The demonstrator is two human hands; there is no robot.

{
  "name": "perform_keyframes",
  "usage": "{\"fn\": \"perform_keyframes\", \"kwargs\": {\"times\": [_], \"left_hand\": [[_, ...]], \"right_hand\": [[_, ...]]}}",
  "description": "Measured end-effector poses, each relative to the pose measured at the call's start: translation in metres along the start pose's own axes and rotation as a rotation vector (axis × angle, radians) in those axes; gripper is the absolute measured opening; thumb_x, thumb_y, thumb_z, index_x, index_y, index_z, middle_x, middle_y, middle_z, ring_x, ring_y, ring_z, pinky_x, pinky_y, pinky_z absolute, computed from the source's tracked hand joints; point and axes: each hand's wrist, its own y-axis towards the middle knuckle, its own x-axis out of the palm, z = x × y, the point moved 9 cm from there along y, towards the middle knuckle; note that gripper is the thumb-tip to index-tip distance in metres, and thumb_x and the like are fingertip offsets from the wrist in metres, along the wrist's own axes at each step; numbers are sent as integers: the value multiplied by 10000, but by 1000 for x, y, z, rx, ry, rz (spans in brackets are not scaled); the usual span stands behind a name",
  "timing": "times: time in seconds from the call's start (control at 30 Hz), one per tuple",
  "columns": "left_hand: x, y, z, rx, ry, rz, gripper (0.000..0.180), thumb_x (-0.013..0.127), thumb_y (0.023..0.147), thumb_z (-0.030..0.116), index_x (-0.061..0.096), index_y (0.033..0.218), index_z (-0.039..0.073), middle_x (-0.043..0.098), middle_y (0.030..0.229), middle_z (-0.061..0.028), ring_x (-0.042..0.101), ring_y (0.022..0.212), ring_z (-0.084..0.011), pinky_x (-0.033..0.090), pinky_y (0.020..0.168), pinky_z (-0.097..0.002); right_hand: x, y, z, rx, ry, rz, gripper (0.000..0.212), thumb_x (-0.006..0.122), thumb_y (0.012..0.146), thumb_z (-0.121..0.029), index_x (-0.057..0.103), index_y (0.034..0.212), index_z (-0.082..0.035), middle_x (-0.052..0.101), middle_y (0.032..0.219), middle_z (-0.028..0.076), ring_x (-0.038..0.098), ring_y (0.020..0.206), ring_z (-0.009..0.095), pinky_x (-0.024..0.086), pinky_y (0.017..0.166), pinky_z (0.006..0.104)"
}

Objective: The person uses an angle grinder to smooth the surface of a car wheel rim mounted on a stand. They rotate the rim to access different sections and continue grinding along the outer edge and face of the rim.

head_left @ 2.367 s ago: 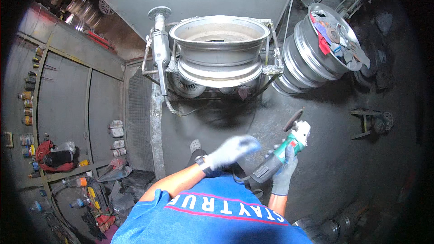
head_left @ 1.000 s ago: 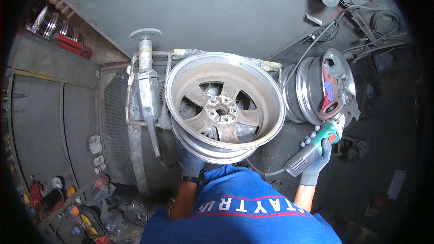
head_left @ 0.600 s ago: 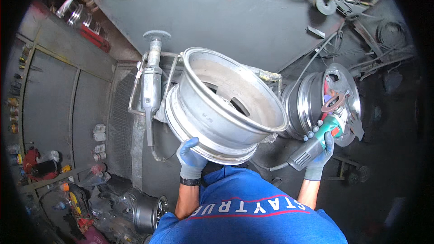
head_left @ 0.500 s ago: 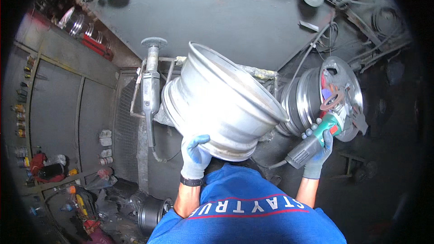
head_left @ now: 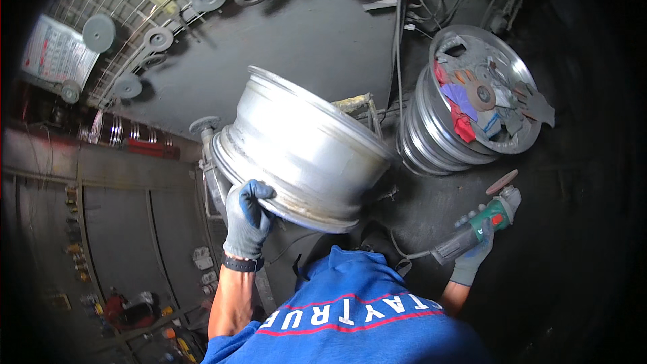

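Note:
A large silver wheel rim (head_left: 296, 152) is tilted in front of me, on a metal frame mostly hidden behind it. My left hand (head_left: 248, 224), in a grey-and-blue glove, grips the rim's near lower edge, thumb curled over the lip. Off to the right, my gloved right hand (head_left: 474, 255) is wrapped round an angle grinder (head_left: 497, 220) with a green and black body. Its brownish disc (head_left: 503, 182) is up and apart from the wheel rim. The grinder's cord trails left towards my body.
At the right stand stacked wheel rims (head_left: 424, 125), topped with cloth scraps, a loose disc (head_left: 481, 95) and a glove (head_left: 537, 105). Another power tool (head_left: 205, 125) shows partly behind the left of the wheel rim. Wheels hang on a wire rack (head_left: 182, 27). Cables (head_left: 399, 47) dangle behind.
My view has turned, so the surroundings have shifted. My right hand and the grinder are now clear of the stacked rims, lower and nearer. My left hand still grips the wheel rim.

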Motion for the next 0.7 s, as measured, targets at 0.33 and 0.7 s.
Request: {"fn": "perform_keyframes", "kwargs": {"times": [0.33, 0.7], "left_hand": [[26, 46, 35, -168, 176, -183, 159, 484, 829, 24, 587, 710, 47, 603, 715, -50, 576, 698, -124, 494, 700, -273], [55, 103, 30, -191, -52, -225, 214, 474, 883, 66, 620, 725, 59, 616, 756, -48, 585, 765, -146, 490, 774, -272]], "right_hand": [[-21, -49, 13, -143, 115, 51, 522, 633, 951, -301, 465, 1388, -72, 613, 1048, 102, 618, 905, 232, 526, 813, 400], [-25, -148, 26, -340, 40, 109, 582, 634, 961, -294, 427, 1428, -17, 626, 1116, 136, 641, 944, 261, 537, 836, 413]]}}
